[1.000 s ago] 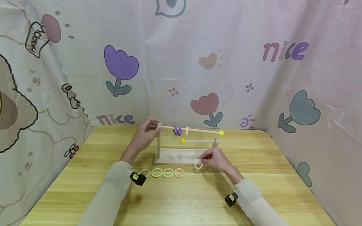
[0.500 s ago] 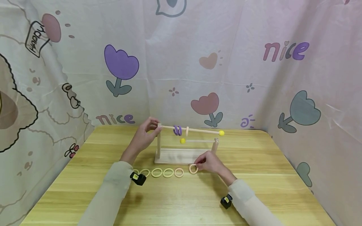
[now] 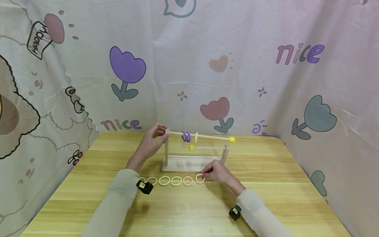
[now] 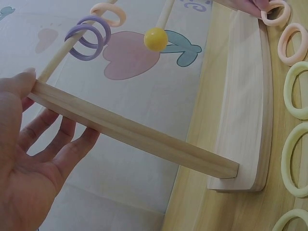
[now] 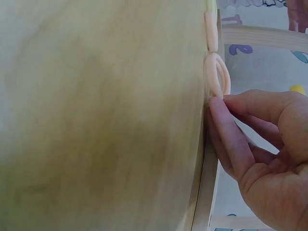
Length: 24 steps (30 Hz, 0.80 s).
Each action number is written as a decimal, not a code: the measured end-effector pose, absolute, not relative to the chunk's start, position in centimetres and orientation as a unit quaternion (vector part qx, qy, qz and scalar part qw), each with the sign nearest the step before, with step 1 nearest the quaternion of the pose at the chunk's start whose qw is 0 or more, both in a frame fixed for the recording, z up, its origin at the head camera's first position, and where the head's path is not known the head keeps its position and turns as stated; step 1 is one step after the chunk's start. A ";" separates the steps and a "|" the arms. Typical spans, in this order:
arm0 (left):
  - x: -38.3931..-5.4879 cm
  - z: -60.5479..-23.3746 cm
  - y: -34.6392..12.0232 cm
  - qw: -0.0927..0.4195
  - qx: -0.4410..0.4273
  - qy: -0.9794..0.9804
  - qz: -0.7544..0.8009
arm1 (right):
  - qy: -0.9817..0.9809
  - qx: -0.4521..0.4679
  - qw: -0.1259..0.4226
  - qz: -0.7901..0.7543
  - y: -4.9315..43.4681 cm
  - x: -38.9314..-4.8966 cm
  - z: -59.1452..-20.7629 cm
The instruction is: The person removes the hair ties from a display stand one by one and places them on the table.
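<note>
My right hand [image 3: 218, 171] pinches a peach ring [image 3: 200, 178] between thumb and fingertips, at the right end of a row of rings. In the right wrist view this ring [image 5: 217, 76] stands tilted at the tabletop. A wooden stand [image 3: 189, 162] rises behind the row, with an upright post at each end. My left hand [image 3: 152, 141] holds the top of its left post [image 4: 130, 126], thumb on one side and fingers on the other. From that post a rod [image 3: 213, 137] with a yellow ball end extends right, carrying purple rings [image 3: 186, 137] and a peach ring [image 3: 196, 137].
Another peach ring [image 3: 187, 181] and several pale yellow rings [image 3: 164, 181] lie in front of the stand; my left wrist camera partly covers the leftmost. A second rod with a yellow ball [image 3: 191, 147] extends left from the right post. Printed cloth [image 3: 177, 65] hangs behind the table [image 3: 189, 210].
My right hand has moved left along the stand's front with the peach ring, bringing it beside the other peach ring in the row. My left hand has stayed on the post.
</note>
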State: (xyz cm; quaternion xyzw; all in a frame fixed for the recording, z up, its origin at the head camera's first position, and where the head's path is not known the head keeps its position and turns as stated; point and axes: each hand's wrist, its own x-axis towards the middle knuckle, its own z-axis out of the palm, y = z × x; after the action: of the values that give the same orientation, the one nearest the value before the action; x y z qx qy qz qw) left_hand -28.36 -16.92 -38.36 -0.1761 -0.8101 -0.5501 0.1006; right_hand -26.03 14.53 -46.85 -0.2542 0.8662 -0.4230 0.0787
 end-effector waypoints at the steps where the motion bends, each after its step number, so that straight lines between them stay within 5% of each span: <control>1: -28.4 -38.4 -16.9 0.101 -0.176 -0.810 -0.550 | 0.867 -0.255 0.076 -0.422 14.5 -26.0 -46.9; 24: -28.4 -38.3 -17.0 0.105 -0.181 -0.810 -0.548 | 0.885 -0.241 0.049 -0.395 13.2 -25.3 -46.8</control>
State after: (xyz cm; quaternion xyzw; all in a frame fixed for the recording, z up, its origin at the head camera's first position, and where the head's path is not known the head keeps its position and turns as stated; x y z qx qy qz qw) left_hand -28.41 -16.97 -38.31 -0.1813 -0.8097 -0.5482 0.1048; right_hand -25.33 13.20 -46.78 -0.2406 0.8854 -0.3947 0.0486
